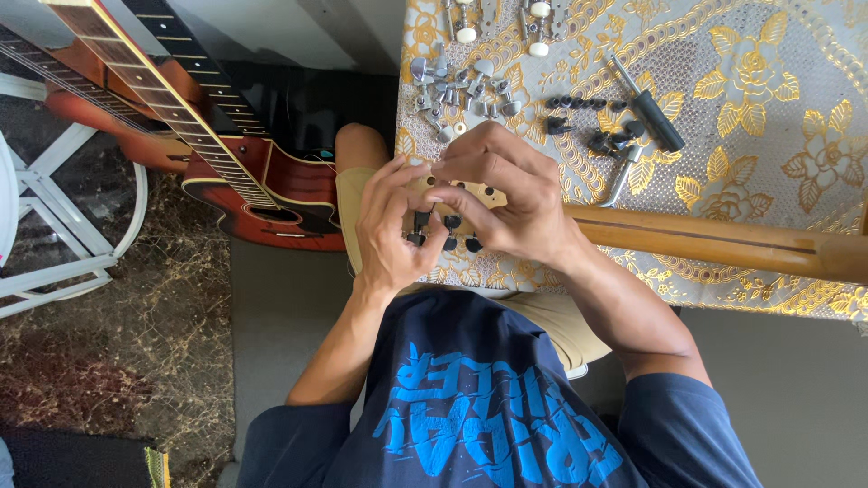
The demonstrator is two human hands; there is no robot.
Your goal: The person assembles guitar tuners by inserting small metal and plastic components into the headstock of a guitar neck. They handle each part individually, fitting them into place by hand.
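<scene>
Both your hands meet at the middle of the frame, over the near edge of the table [796, 54] with its gold floral cloth. Your left hand [391, 226] curls around the end of the headstock [479, 194], fingers bent close and thumb pressed by the black tuners [449, 242] that stick out along its lower edge. Your right hand [506, 203] lies over the top of the headstock, fingers folded down on it, so most of the pale wood is hidden; a few dark holes show between your fingers. Both hands are closed narrow on the headstock, though whether either one pinches a single tuner I cannot tell.

The neck [723, 242] runs from under your right wrist out to the right edge of the frame, lying across the cloth.

Above your hands, at upper centre, sits a heap of silver tuners [461, 90], and just right of it a row of small black parts [583, 104]. A black-handled tool [644, 101] lies slanted further right, with a silver wrench [622, 176] below it. Two cream-knobbed tuners [502, 23] rest at the top edge.

At upper left, off the table, red guitars [262, 181] lean, beside a white stand [54, 208] at the left edge.
</scene>
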